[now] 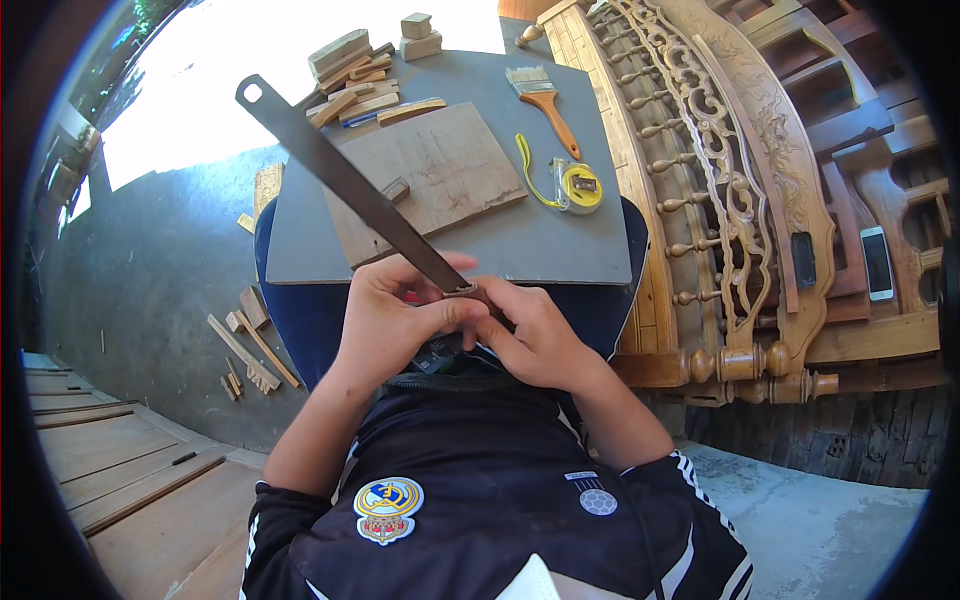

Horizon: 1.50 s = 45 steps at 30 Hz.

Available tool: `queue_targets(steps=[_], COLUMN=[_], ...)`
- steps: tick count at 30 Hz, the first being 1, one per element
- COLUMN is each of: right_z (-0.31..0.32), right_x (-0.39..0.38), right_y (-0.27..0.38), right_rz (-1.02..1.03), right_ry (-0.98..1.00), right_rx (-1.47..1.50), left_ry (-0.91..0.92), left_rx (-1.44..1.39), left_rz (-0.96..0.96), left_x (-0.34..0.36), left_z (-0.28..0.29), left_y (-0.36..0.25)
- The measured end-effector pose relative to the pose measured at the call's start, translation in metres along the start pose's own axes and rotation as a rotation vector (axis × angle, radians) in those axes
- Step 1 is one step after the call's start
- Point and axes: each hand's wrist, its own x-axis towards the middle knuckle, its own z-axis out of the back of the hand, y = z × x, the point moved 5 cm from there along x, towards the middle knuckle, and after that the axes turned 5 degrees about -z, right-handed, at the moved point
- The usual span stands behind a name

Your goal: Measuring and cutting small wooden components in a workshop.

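A long, flat, dark metal blade [350, 180] with a hole in its rounded far end slants up and left over the table. At its near end is a handle, mostly hidden in my right hand [537, 335], whose fingers are wrapped round it. My left hand [400, 312] closes at the collar where blade meets handle, its thumb pressed there and its index finger lying beyond the blade. Under the blade a wide wooden board [450, 160] rests on the grey tabletop [590, 240]. A small wooden block [397, 190] sits on that board, beside the blade.
Several wood offcuts [350, 95] are piled at the far left of the table. On its right lie a paintbrush [541, 100] and a yellow tape measure [580, 188]. Carved wooden furniture [760, 200] stands close on the right, bearing a phone [876, 263]. Wood strips [245, 350] litter the left floor.
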Motion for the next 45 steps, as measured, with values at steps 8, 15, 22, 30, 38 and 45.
queue_targets(steps=[8,15,22,30,38,45], right_z=[0.008,-0.008,-0.007,0.001,0.014,0.006], right_x=[0.010,0.009,0.025,0.024,-0.051,0.020], right_y=[-0.022,-0.003,-0.007,-0.007,0.005,-0.010], right_rz=[0.010,-0.026,0.096,0.103,0.105,0.165], right_ry=[-0.352,-0.254,-0.334,-0.311,-0.406,-0.397], right_rx=[-0.518,-0.682,-0.793,-0.822,-0.817,-0.786], left_ry=[-0.622,-0.604,-0.483,-0.536,-0.523,-0.412], left_rx=[1.145,1.159,0.988,1.101,1.090,1.077], left_rz=[-0.494,-0.420,-0.557,-0.566,-0.545,-0.549], left_x=[0.014,0.030,0.044,0.047,0.047,0.053], left_z=[0.052,0.062,0.048,0.041,0.046,0.052], left_y=[-0.028,-0.003,0.005,0.004,0.002,0.000])
